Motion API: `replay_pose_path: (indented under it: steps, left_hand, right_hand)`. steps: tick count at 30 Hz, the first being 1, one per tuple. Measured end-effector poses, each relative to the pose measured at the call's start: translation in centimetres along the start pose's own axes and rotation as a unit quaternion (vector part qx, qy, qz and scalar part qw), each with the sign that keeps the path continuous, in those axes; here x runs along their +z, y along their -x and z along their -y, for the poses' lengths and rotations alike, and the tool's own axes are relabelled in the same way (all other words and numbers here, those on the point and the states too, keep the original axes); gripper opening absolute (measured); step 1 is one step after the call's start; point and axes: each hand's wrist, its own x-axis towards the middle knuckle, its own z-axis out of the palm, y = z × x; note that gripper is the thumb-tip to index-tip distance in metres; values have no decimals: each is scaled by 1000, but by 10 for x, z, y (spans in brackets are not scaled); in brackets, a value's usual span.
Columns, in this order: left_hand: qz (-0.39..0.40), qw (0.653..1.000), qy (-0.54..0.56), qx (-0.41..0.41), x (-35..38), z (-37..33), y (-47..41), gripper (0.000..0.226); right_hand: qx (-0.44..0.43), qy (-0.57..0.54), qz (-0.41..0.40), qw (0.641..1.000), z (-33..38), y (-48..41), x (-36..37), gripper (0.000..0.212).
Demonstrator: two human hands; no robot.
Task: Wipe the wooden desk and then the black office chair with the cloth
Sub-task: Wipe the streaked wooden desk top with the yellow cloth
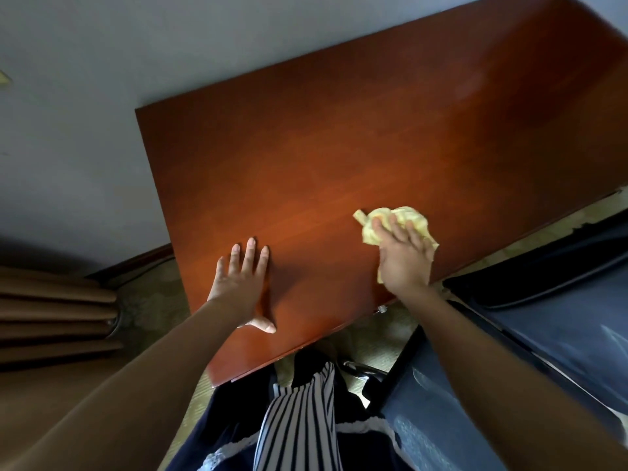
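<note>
Pressing the crumpled cloth (397,222) onto the wooden desk (339,130) under fairly straight fingers, the right hand (404,256) has the desktop's long run ahead and to its right, the left hand (243,283) resting spread flat at its left, the black office chair (560,307) behind its wrist.

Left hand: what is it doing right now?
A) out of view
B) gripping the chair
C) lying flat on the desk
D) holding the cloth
C: the left hand lies palm down, fingers straight, on the wooden desk; the right hand presses the cloth.
</note>
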Motion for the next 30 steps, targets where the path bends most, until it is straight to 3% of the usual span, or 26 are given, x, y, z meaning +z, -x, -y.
replay_pose_path:
  steps: [7,14,17,22,26,30]
  left_hand:
    - [-16,1000,9,7,3,3,1,146]
    - [-29,999,-24,13,8,7,0,135]
    - [-24,998,-47,39,5,15,0,137]
    - [-41,995,-32,84,6,39,4,123]
    - [-42,997,-1,72,14,47,13,119]
    - [-50,995,67,46,28,56,25,112]
  right_hand:
    - [-236,-16,31,971,90,85,40,45]
    - [-319,15,74,945,84,110,48,49]
    - [-345,71,108,930,59,104,40,61]
    - [-317,133,95,934,8,73,11,72]
    - [-243,94,91,961,-3,38,-13,50]
    - [-147,54,70,985,36,1,-10,49]
